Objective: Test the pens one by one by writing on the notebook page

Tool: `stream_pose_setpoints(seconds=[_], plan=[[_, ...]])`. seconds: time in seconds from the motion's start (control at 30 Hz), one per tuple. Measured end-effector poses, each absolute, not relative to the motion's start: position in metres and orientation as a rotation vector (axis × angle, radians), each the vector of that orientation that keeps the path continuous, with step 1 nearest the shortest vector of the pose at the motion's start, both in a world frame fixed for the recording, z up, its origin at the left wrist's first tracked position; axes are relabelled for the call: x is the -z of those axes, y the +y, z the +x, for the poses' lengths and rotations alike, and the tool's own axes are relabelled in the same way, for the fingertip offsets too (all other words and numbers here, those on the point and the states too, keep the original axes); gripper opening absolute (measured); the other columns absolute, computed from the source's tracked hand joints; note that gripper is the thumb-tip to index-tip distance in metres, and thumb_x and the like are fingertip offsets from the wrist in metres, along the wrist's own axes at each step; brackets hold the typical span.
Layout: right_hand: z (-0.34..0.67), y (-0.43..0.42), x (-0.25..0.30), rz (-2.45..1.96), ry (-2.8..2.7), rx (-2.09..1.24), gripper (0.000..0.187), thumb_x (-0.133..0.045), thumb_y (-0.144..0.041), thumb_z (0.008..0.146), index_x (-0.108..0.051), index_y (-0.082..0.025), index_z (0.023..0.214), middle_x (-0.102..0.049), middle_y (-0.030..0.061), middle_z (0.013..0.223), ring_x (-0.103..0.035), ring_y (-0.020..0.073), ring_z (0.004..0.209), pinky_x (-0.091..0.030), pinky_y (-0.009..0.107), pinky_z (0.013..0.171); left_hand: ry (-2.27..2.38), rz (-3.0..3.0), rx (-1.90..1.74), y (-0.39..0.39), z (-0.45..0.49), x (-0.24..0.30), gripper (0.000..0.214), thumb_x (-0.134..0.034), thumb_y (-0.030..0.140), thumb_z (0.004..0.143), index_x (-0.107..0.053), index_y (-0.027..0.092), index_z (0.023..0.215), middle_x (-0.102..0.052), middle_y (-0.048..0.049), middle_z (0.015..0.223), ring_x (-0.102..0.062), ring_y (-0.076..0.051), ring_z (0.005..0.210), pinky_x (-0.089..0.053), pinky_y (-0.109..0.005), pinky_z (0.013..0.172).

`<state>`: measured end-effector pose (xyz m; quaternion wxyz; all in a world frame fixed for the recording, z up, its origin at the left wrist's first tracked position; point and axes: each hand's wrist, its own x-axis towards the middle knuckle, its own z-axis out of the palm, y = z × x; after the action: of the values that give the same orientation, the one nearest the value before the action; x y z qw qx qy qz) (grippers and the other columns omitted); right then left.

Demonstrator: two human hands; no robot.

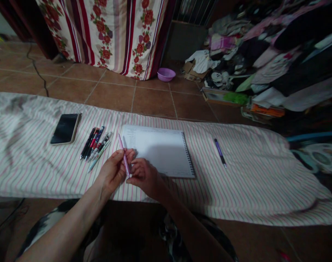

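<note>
A pink pen (123,153) is pinched by both of my hands above the striped cloth (32,167). My left hand (113,171) grips its middle with closed fingers. My right hand (142,175) closes on its near end. An open spiral notebook (160,149) lies just beyond my hands. Several pens (96,145) lie in a row to the left of my hands. A purple pen (220,152) lies alone to the right of the notebook.
A black phone (64,128) rests on the cloth at the left. Beyond the cloth is tiled floor with a purple bowl (166,74), a flowered hanging sheet (114,32) and a heap of clothes (264,54) at the right.
</note>
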<state>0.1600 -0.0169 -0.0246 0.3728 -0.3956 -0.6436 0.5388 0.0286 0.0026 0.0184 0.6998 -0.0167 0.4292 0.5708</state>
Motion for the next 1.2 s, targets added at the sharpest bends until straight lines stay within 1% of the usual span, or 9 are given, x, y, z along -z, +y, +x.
stream_pose_setpoints(seconds=[0.13,0.37,0.53,0.63,0.77,0.87,0.93,1.07,1.2], plan=[[0.156,-0.020,0.027,-0.910,-1.615,-1.430,0.037,-0.070,-0.022,0.069,-0.051,-0.022,0.101,-0.060,-0.0001,0.083,-0.063,0.0135,0.072,-0.053,0.028,0.068,0.948,-0.077,-1.236,0.002,0.029,-0.022,0.021,-0.041,0.006,0.087,-0.058,0.008,0.077,-0.068,-0.0113,0.077,-0.068,-0.015,0.069,-0.057,-0.023,0.062],[0.156,-0.022,0.025,-0.986,-1.726,-1.293,0.038,-0.066,-0.014,0.071,-0.054,-0.022,0.106,-0.064,0.0010,0.085,-0.063,0.0149,0.078,-0.052,0.029,0.073,0.970,-0.097,-1.186,0.005,0.028,-0.023,0.020,-0.043,0.005,0.085,-0.060,0.006,0.073,-0.067,-0.0127,0.074,-0.067,-0.016,0.065,-0.057,-0.023,0.062],[0.153,-0.023,0.030,-1.020,-1.711,-1.269,0.037,-0.062,-0.013,0.072,-0.054,-0.024,0.106,-0.063,0.0002,0.085,-0.062,0.0143,0.080,-0.051,0.029,0.074,0.980,-0.099,-1.217,0.005,0.028,-0.024,0.023,-0.042,0.006,0.086,-0.058,0.008,0.071,-0.066,-0.0104,0.072,-0.066,-0.014,0.065,-0.056,-0.023,0.061],[0.149,-0.025,0.028,-1.047,-1.692,-1.289,0.038,-0.061,-0.013,0.071,-0.053,-0.024,0.107,-0.063,0.0003,0.084,-0.062,0.0134,0.075,-0.051,0.027,0.069,0.990,-0.079,-1.193,0.004,0.027,-0.024,0.020,-0.043,0.007,0.085,-0.059,0.008,0.074,-0.067,-0.0101,0.074,-0.066,-0.015,0.067,-0.056,-0.024,0.062],[0.148,-0.027,0.016,-1.179,-1.764,-1.176,0.028,-0.063,-0.021,0.071,-0.056,-0.022,0.098,-0.063,0.0017,0.083,-0.059,0.0126,0.064,-0.048,0.025,0.059,0.996,-0.046,-1.171,0.004,0.025,-0.022,0.021,-0.042,0.008,0.086,-0.059,0.009,0.076,-0.064,-0.0067,0.067,-0.062,-0.011,0.056,-0.054,-0.020,0.053],[0.152,-0.023,0.009,-1.352,-1.662,-1.019,0.013,-0.058,-0.031,0.077,-0.058,-0.020,0.084,-0.063,0.0020,0.074,-0.058,0.0133,0.063,-0.046,0.026,0.061,0.965,-0.018,-1.157,0.003,0.024,-0.021,0.022,-0.040,0.009,0.087,-0.059,0.008,0.076,-0.063,-0.0060,0.064,-0.059,-0.008,0.050,-0.050,-0.016,0.048],[0.155,-0.018,0.009,-1.389,-1.525,-0.993,0.017,-0.049,-0.034,0.083,-0.056,-0.018,0.082,-0.062,0.0023,0.071,-0.057,0.0127,0.061,-0.046,0.026,0.061,0.942,0.037,-1.113,0.001,0.024,-0.020,0.021,-0.041,0.009,0.087,-0.060,0.007,0.078,-0.063,-0.0069,0.064,-0.058,-0.008,0.050,-0.049,-0.015,0.046],[0.159,-0.006,0.012,-1.400,-1.384,-1.047,0.027,-0.045,-0.038,0.085,-0.057,-0.017,0.097,-0.064,0.0045,0.078,-0.060,0.0146,0.068,-0.047,0.027,0.064,0.947,0.213,-0.964,-0.006,0.031,-0.019,0.016,-0.047,0.007,0.083,-0.061,0.006,0.077,-0.064,-0.0086,0.064,-0.057,-0.009,0.051,-0.047,-0.015,0.045],[0.161,0.000,0.012,-1.376,-1.344,-1.137,0.032,-0.045,-0.043,0.084,-0.063,-0.016,0.090,-0.064,0.0046,0.076,-0.059,0.0152,0.069,-0.047,0.028,0.066,0.919,0.316,-0.887,-0.012,0.038,-0.018,0.014,-0.051,0.007,0.081,-0.061,0.008,0.071,-0.063,-0.0078,0.063,-0.057,-0.008,0.051,-0.046,-0.014,0.046]])
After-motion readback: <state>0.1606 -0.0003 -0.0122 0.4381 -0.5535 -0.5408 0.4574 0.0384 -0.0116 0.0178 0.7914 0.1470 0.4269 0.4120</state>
